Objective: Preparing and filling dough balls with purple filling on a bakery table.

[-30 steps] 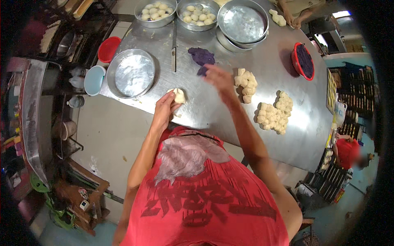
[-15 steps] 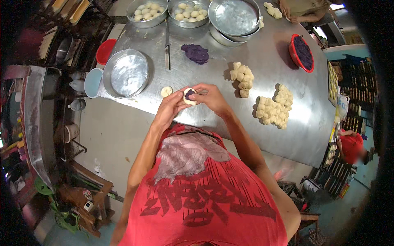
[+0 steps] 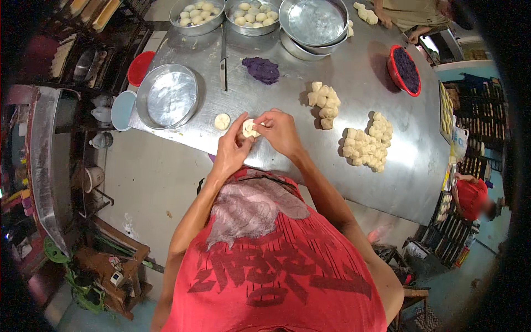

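Between my two hands, over the near edge of the metal table, is a small piece of pale dough (image 3: 250, 128), its rim gathered over the top. My left hand (image 3: 233, 145) cups it from the left side. The fingers of my right hand (image 3: 278, 130) pinch its edge from the right. A flattened round of dough (image 3: 222, 121) lies on the table just left of my left hand. Farther off sits a mound of purple filling (image 3: 261, 70). To the right are two clusters of dough pieces, a smaller one (image 3: 324, 103) and a larger one (image 3: 369, 141).
An empty round pan (image 3: 167, 96) stands at the left, beside a long flat blade (image 3: 223, 61). Pans of dough balls (image 3: 253, 15) and stacked pans (image 3: 313, 25) line the far side. A red bowl of purple filling (image 3: 405, 71) is at right. Another person's hand (image 3: 418, 34) shows at the far right.
Purple filling showed in the open dough before; now the dough's edge is folded over and covers it. My right fingers have moved from pressing the filling to pinching the rim.
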`<action>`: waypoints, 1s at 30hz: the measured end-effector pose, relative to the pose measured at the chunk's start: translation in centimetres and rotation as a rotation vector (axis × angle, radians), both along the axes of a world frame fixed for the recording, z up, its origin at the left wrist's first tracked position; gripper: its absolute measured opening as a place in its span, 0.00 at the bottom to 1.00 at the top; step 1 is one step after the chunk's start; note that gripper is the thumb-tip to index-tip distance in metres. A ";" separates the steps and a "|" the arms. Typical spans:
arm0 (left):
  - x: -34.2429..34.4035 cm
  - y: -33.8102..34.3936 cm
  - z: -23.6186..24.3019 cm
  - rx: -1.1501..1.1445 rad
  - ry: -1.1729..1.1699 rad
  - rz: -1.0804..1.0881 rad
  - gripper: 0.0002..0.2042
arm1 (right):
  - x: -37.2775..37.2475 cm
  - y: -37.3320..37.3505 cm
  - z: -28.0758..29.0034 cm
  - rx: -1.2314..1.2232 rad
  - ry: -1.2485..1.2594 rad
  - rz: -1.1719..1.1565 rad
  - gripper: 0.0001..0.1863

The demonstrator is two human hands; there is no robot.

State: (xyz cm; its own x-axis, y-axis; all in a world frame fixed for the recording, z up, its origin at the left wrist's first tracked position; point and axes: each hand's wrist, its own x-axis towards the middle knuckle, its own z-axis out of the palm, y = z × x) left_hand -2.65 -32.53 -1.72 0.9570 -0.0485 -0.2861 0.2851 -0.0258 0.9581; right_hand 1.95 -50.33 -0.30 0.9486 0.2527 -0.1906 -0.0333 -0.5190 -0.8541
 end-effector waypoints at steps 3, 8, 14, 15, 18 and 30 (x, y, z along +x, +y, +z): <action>0.8 1.0 -0.6 0.067 -0.067 -0.030 0.19 | -0.4 -0.2 1.2 0.330 0.060 -0.039 0.10; 3.4 -0.6 -3.1 0.377 -0.292 -0.099 0.05 | 1.3 -0.8 -2.4 -0.108 -0.124 0.083 0.11; 3.2 -2.1 -8.3 0.634 -0.501 -0.164 0.05 | 0.7 -1.8 -10.5 -0.311 -0.372 0.167 0.13; 2.0 -1.8 -8.2 0.635 -0.492 -0.162 0.05 | 0.0 -2.4 -11.0 -0.164 -0.432 0.104 0.12; 2.0 -0.4 -10.2 0.169 -0.150 0.011 0.13 | -0.2 -2.6 -10.6 0.132 0.128 -0.147 0.14; 1.7 -0.1 -7.5 0.785 -0.470 -0.431 0.17 | 1.5 -4.1 -8.1 -0.259 0.164 0.302 0.17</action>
State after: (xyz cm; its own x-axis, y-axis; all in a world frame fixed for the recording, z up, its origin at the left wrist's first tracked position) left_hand -0.99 -32.64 -9.23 0.9262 -0.3768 0.0156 -0.2991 -0.7086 0.6390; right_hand 3.42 -54.47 -8.43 0.7912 0.4387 -0.4261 0.0288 -0.7227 -0.6906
